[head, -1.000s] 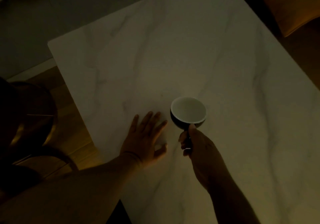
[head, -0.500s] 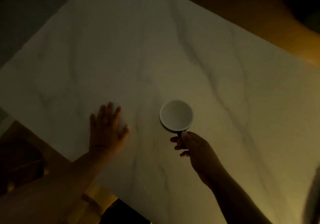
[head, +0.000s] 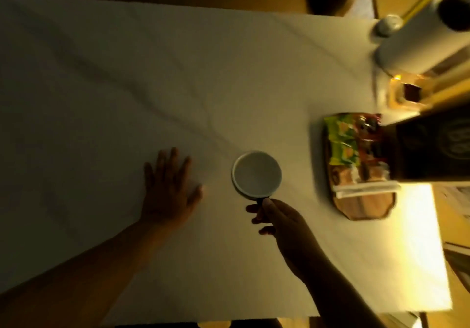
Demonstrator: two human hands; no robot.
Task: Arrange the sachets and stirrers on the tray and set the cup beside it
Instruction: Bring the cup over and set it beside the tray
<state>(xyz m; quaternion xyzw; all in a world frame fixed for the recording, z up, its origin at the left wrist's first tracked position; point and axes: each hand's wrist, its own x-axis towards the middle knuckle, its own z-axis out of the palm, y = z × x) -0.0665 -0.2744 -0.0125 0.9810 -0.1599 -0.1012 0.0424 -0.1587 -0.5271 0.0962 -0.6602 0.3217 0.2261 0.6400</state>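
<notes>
A cup, dark outside and white inside, stands empty on the white marble table. My right hand pinches its dark handle at the near side. My left hand lies flat on the table to the left of the cup, fingers spread, holding nothing. To the right sits a wooden tray with green sachets, red and dark sachets and white paper-wrapped stirrers on it. The tray's right side is hidden behind a dark box.
A dark box stands at the right, overlapping the tray. Behind it are a white roll, a small glass holder and a grey knob. The table's right edge is brightly lit. The scene is dim and blurred.
The view has swung to the right, bringing the tray and box into sight. My right hand still holds the cup's handle, and my left hand stays flat on the table.
</notes>
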